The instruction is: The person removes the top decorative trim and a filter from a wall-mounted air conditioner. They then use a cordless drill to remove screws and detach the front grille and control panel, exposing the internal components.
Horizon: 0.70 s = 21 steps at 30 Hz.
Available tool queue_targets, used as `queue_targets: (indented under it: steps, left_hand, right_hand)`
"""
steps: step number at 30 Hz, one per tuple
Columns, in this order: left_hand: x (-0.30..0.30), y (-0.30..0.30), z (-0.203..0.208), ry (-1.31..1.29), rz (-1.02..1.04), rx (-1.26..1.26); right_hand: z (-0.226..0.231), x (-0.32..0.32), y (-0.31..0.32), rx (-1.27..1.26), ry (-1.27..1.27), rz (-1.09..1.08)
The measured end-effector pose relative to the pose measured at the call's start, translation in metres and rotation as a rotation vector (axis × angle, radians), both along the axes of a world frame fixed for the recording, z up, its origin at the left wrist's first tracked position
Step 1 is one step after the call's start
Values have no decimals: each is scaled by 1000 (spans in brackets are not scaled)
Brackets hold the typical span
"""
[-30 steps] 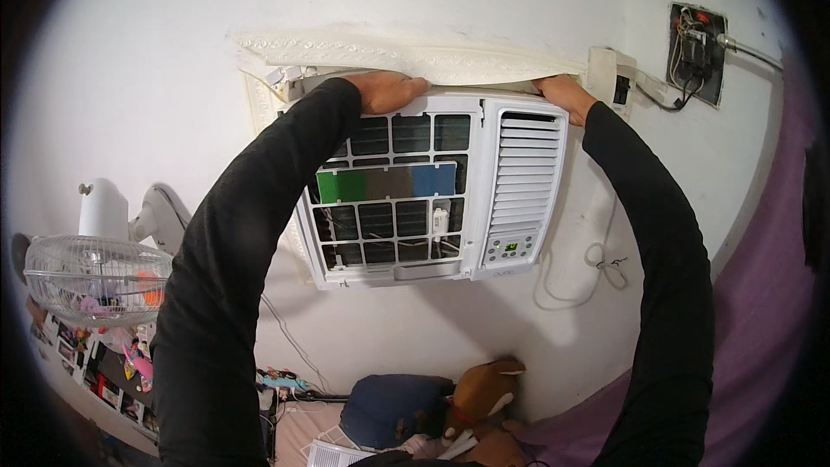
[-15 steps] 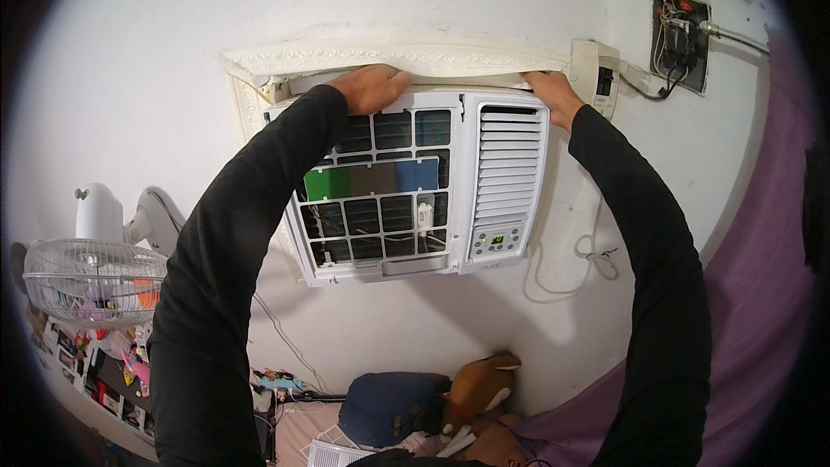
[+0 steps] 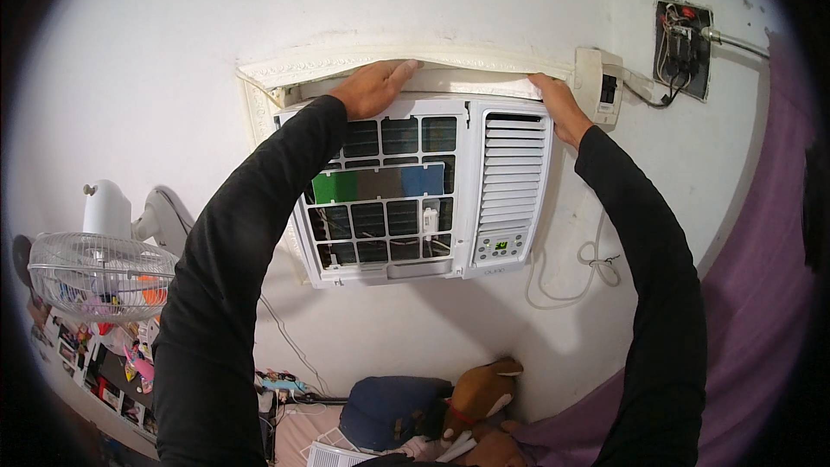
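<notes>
White window air conditioner [image 3: 424,195] set in the wall, grille front with green and blue strips behind the bars (vent and control panel on its right part). Left hand [image 3: 373,86] flat on its top edge, fingers together, extended. Right hand [image 3: 558,105] at its top right corner, fingers together, pressed against the top.

- One view only, from a fisheye camera worn on the person's head.
- It faces a white wall [image 3: 173,60] almost head-on, tilted slightly up, with the window air conditioner [image 3: 424,190] near the picture's centre.
- It sits close: both black-sleeved forearms rise from the lower edge and reach the unit's top.
- The wide lens bends straight edges near the rim, taking in a fan [image 3: 99,277] at lower left and a purple curtain [image 3: 769,294] at right.
</notes>
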<state>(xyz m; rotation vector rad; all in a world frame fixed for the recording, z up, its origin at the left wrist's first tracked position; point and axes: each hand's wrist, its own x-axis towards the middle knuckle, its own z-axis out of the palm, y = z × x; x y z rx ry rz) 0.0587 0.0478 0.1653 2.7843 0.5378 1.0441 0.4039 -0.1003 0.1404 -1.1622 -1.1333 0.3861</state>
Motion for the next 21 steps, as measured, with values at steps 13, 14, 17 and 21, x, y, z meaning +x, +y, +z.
queue_targets:
  steps: [13,14,17,21]
  left_hand:
    - [-3,4,0,-70,-95,-38]
    - [-4,5,-1,-89,-108,-29]
    - [-4,6,-2,-106,-101,-17]
    - [-7,3,2,-42,-105,-58]
  right_hand:
    - [7,-28,-35,-25,-341,33]
    - [9,-29,-38,-30,-330,48]
    - [11,-33,-47,-73,-382,-47]
    - [8,-40,-56,-83,-514,-299]
